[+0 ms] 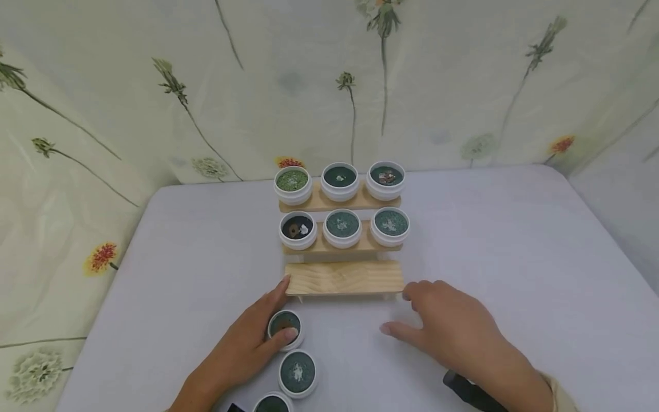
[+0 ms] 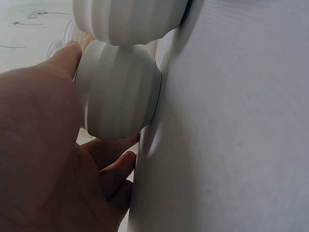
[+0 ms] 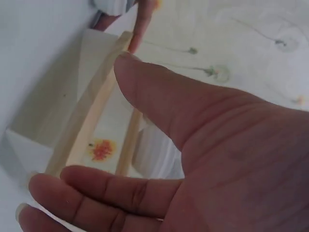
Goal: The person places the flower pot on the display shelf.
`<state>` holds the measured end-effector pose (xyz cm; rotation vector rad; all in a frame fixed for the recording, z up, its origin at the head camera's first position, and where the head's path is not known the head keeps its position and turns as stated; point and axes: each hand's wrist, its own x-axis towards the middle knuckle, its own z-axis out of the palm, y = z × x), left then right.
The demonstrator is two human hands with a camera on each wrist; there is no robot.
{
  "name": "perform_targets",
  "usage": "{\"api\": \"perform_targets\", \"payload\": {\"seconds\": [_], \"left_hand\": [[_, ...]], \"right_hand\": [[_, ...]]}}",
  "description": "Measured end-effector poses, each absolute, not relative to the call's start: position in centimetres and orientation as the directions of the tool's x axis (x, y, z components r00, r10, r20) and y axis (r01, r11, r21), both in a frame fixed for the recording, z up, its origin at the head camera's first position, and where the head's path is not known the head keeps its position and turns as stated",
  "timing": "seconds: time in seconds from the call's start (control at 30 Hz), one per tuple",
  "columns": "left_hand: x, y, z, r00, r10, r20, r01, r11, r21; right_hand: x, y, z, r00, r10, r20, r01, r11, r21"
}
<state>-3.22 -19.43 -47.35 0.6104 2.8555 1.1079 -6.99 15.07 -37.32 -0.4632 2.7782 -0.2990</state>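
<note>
A three-tier wooden stand (image 1: 344, 278) has its lowest plank bare, and its upper two tiers carry white pots with green tops. The fingertips of my left hand (image 1: 247, 337) reach the plank's left end. Its thumb lies over the rim of a white pot (image 1: 285, 329) on the table; in the left wrist view the side of this pot (image 2: 118, 92) shows between thumb and fingers. At the plank's right end, my right hand (image 1: 453, 323) touches the corner with its fingertips, thumb held apart. In the right wrist view the plank (image 3: 94, 104) runs behind the extended fingers.
Two more white pots, a middle one (image 1: 297, 373) and a front one (image 1: 273, 403), stand in line towards me. A dark rod-like thing (image 1: 471, 392) shows under my right wrist. The white-covered table (image 1: 515, 240) meets a flower-patterned cloth (image 1: 437, 86) behind.
</note>
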Motion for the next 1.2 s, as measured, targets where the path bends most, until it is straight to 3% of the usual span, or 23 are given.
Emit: {"api": "perform_targets", "payload": {"seconds": [0.1, 0.27, 0.47, 0.57, 0.83, 0.97, 1.2], "left_hand": [[-3.2, -19.5, -47.2, -0.924, 0.363, 0.124, 0.352, 0.672, 0.652], [-3.1, -19.5, -47.2, -0.924, 0.364, 0.117, 0.347, 0.671, 0.655], [-3.1, -19.4, -47.2, -0.928, 0.358, 0.104, 0.333, 0.672, 0.662], [-3.1, -19.4, -47.2, -0.928, 0.359, 0.102, 0.332, 0.67, 0.664], [-3.1, -19.4, -47.1, -0.93, 0.357, 0.089, 0.322, 0.674, 0.664], [-3.1, -19.3, -47.1, -0.931, 0.355, 0.082, 0.318, 0.681, 0.66], [-3.1, -19.4, -47.1, -0.928, 0.357, 0.103, 0.335, 0.683, 0.649]], "right_hand": [[-5.6, 14.3, -36.9, -0.841, -0.478, -0.252, -0.407, 0.867, -0.287], [-4.2, 12.5, -37.3, -0.647, -0.724, -0.238, -0.632, 0.684, -0.364], [-3.7, 9.9, -38.4, -0.481, -0.851, -0.21, -0.714, 0.519, -0.47], [-3.6, 8.4, -39.0, -0.42, -0.892, -0.164, -0.775, 0.447, -0.447], [-3.3, 5.7, -40.0, -0.319, -0.946, -0.061, -0.913, 0.325, -0.246], [-3.1, 5.3, -40.4, -0.307, -0.952, -0.002, -0.94, 0.304, -0.153], [-3.0, 4.8, -40.9, -0.307, -0.949, 0.076, -0.948, 0.297, -0.116]]}}
